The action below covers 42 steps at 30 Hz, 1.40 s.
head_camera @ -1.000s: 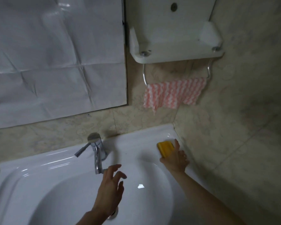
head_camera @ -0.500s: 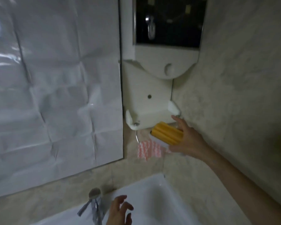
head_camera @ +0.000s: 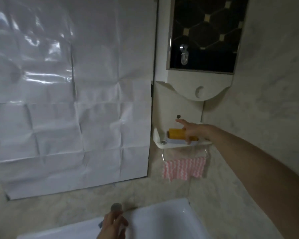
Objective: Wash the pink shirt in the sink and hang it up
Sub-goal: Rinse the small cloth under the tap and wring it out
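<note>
A pink-and-white striped cloth point(head_camera: 183, 168) hangs over the metal rail under a small white wall shelf point(head_camera: 160, 144). On that shelf a yellow soap bar point(head_camera: 175, 133) rests on a pale blue dish point(head_camera: 175, 141). My right hand point(head_camera: 194, 130) reaches up to it, fingers around the bar's right end, index finger stretched out. At the bottom edge my left hand point(head_camera: 113, 226) is wrapped around the chrome faucet point(head_camera: 116, 207), whose top shows above my fingers. Only the back rim of the white sink point(head_camera: 162, 218) is in view; its bowl is out of frame.
A creased white sheet point(head_camera: 67, 100) covers the wall on the left. Above the shelf sits a white cabinet point(head_camera: 197, 94) with a dark patterned door and a small metal knob. Beige marble-look tiles line the wall on the right.
My right hand lifted the soap from the sink's corner up onto the dish on the shelf. My left hand moved from above the bowl onto the faucet. The view tilted upward.
</note>
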Available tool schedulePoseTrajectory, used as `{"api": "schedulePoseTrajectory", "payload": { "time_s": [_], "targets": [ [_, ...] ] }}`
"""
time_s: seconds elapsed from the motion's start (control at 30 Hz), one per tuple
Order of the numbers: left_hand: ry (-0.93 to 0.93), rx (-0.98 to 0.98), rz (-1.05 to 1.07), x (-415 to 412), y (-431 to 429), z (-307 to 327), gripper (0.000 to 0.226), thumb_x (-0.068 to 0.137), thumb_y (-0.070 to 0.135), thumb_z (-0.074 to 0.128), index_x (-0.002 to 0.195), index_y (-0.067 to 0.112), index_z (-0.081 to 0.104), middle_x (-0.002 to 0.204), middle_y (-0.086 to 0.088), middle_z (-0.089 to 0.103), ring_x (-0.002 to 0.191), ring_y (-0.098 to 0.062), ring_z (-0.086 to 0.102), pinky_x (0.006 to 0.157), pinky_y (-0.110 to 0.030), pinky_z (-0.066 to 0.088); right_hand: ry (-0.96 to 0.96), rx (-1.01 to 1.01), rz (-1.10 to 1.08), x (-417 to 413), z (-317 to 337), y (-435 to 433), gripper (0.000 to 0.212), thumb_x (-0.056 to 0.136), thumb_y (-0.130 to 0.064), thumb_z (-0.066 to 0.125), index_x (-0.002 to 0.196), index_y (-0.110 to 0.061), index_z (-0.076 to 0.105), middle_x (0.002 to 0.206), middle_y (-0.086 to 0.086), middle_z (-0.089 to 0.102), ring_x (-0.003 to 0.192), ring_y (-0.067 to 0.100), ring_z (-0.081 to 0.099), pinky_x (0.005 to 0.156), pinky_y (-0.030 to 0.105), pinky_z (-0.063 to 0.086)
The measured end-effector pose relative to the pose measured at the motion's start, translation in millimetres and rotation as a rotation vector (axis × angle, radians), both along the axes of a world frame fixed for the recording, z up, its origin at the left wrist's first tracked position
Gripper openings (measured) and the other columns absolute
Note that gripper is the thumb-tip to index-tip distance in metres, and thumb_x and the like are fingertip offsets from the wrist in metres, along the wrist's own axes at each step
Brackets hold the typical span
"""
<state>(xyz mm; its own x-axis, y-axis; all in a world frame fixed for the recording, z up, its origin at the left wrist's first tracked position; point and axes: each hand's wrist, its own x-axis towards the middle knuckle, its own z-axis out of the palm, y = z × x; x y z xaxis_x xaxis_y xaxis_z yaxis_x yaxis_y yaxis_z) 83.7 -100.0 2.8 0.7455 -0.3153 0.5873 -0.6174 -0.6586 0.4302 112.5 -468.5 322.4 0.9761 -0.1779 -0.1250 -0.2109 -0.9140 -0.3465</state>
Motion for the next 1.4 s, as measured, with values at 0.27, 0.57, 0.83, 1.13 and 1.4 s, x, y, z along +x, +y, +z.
{"api": "schedulePoseTrajectory", "payload": {
  "time_s": [0.27, 0.57, 0.83, 1.13, 1.4],
  "targets": [
    [0.14, -0.015, -0.079, -33.5, -5.8, 39.2, 0.019, 0.078, 0.032, 0.046, 0.093, 0.032, 0.056, 0.111, -0.003, 0.056, 0.106, -0.014, 0.045, 0.074, -0.03, 0.052, -0.281, -0.385, -0.019, 15.1, -20.8, 16.6, 0.077, 0.079, -0.004, 0.058, 0.145, -0.032, 0.028, 0.145, 0.008, 0.038, 0.132, 0.033, 0.034, 0.108, 0.049, 0.028],
    [0.319, -0.154, -0.066, -35.4, -12.0, 67.7, 0.019, 0.082, 0.016, 0.052, 0.099, 0.018, 0.061, 0.109, -0.004, 0.057, 0.091, -0.023, 0.061, 0.081, -0.03, 0.05, -0.935, 0.044, -0.075, -69.7, -84.6, 72.9, 0.055, 0.081, 0.001, 0.056, 0.134, -0.013, 0.045, 0.136, 0.012, 0.046, 0.124, 0.03, 0.044, 0.1, 0.04, 0.038],
    [0.786, 0.225, -0.073, -61.3, 46.5, 11.5, 0.066, 0.092, 0.03, 0.059, 0.147, 0.014, 0.026, 0.154, -0.005, 0.026, 0.138, -0.019, 0.032, 0.107, -0.024, 0.027, 0.097, 1.478, -0.015, -129.8, -246.9, 173.4, 0.033, 0.088, -0.015, 0.053, 0.12, -0.011, 0.059, 0.107, 0.013, 0.067, 0.088, 0.025, 0.065, 0.073, 0.033, 0.055],
    [0.763, 0.564, 0.092, -41.8, 76.2, -26.0, 0.074, 0.098, 0.024, 0.047, 0.151, 0.015, -0.004, 0.159, -0.002, -0.009, 0.147, -0.019, 0.0, 0.119, -0.038, 0.01, 0.199, 0.459, 0.062, -125.1, -369.7, 251.1, 0.045, 0.091, -0.008, 0.049, 0.136, -0.013, 0.047, 0.14, 0.003, 0.046, 0.126, 0.017, 0.047, 0.094, 0.015, 0.034],
    [0.588, 0.837, 0.05, 20.9, 60.6, -40.7, 0.082, 0.097, 0.031, 0.047, 0.15, 0.016, -0.015, 0.157, -0.002, -0.02, 0.146, -0.02, -0.011, 0.117, -0.048, 0.001, 0.147, 0.297, 0.254, -42.1, -379.5, 284.6, 0.066, 0.095, -0.009, 0.043, 0.152, -0.017, 0.012, 0.159, -0.011, -0.006, 0.147, 0.016, 0.005, 0.119, 0.035, 0.018]
  ]
}}
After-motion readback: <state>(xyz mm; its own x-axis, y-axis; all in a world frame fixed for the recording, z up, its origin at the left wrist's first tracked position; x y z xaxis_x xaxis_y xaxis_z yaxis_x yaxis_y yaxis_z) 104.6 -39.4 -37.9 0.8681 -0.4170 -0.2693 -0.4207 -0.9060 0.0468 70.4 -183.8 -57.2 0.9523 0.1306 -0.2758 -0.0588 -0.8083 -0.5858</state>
